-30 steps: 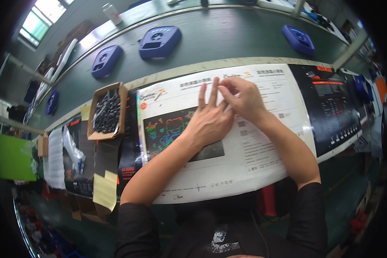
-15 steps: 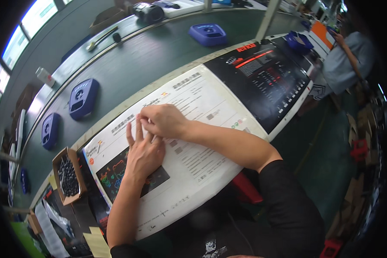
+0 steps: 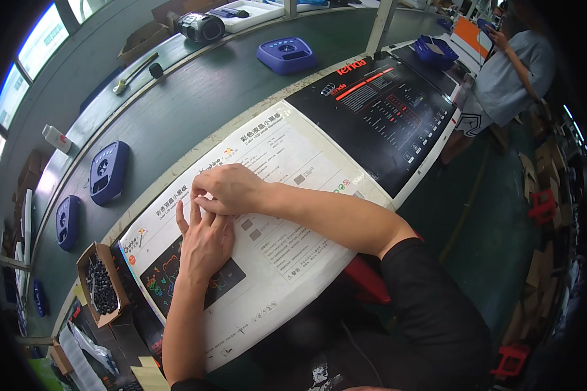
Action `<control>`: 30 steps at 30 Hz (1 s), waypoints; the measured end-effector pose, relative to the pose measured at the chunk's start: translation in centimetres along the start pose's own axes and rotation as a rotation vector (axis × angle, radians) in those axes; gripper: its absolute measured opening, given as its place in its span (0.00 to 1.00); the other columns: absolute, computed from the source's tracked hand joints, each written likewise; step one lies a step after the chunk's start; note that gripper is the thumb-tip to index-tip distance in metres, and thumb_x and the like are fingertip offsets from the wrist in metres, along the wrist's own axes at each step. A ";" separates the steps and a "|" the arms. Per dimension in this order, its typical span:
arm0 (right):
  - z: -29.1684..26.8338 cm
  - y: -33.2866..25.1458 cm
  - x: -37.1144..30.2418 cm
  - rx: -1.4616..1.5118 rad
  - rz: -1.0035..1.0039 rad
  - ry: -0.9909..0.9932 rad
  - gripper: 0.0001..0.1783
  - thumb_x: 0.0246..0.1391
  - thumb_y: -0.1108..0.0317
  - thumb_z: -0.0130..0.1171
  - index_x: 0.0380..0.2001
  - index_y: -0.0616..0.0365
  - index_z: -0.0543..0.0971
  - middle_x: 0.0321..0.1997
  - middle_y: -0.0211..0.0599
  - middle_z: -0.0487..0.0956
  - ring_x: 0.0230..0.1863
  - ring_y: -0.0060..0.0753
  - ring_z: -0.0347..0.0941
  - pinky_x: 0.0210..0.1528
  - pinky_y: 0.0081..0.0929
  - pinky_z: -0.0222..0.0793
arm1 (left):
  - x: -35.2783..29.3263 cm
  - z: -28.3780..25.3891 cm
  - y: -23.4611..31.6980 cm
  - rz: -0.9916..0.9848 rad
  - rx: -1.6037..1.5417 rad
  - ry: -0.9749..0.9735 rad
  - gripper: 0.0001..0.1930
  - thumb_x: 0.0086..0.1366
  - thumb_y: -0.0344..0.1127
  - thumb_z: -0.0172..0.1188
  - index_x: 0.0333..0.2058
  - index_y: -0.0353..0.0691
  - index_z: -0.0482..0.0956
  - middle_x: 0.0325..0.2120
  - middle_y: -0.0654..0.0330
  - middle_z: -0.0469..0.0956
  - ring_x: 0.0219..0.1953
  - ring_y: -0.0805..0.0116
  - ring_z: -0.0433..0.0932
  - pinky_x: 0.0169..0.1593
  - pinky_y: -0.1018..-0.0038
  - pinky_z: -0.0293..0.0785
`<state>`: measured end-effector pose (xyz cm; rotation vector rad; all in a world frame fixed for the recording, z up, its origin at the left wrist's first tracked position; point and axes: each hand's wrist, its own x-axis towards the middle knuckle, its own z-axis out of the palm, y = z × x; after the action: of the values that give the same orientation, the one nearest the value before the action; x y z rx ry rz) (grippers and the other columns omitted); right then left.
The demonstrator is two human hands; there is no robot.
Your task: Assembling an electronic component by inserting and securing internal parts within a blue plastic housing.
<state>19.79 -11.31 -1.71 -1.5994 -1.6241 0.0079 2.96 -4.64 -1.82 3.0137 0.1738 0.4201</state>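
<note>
My left hand [image 3: 205, 246] rests palm down on a large white printed sheet [image 3: 313, 163], its fingers stretched and spread. Over its fingertips bends my right hand [image 3: 231, 189], with thumb and fingers drawn together in a pinch. One finger of the left hand reaches into that pinch; whether anything small is there too is hidden. Beneath the left hand and wrist, a dark picture with coloured line drawings [image 3: 163, 277] is partly covered. Left of the sheet stands an open cardboard box [image 3: 122, 287] holding many small black parts [image 3: 101, 283].
Blue-purple plastic housings [image 3: 287, 55] lie on the green conveyor belt [image 3: 195, 85] beyond the sheet. A black printed sheet [image 3: 378, 117] adjoins on the right, with a blue housing [image 3: 435, 51] at its far end. Another person [image 3: 512, 78] stands at far right. A red stool [image 3: 368, 277] shows below the table.
The whole view has shifted a little, so most things appear further left. My hands keep nearly the same pose on the sheet.
</note>
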 end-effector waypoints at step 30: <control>-0.9 4.6 1.1 -0.115 0.327 0.130 0.09 0.59 0.65 0.62 0.40 0.55 0.82 0.34 0.40 0.85 0.31 0.39 0.82 0.38 0.36 0.78 | -0.1 0.7 -1.6 0.024 -0.244 0.100 0.15 0.69 0.36 0.57 0.52 0.47 0.82 0.62 0.57 0.75 0.70 0.50 0.65 0.72 0.52 0.54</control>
<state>24.27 -10.08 -3.00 -1.8980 -1.2704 -0.0185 2.93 -3.15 -2.68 2.7598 0.0857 0.5513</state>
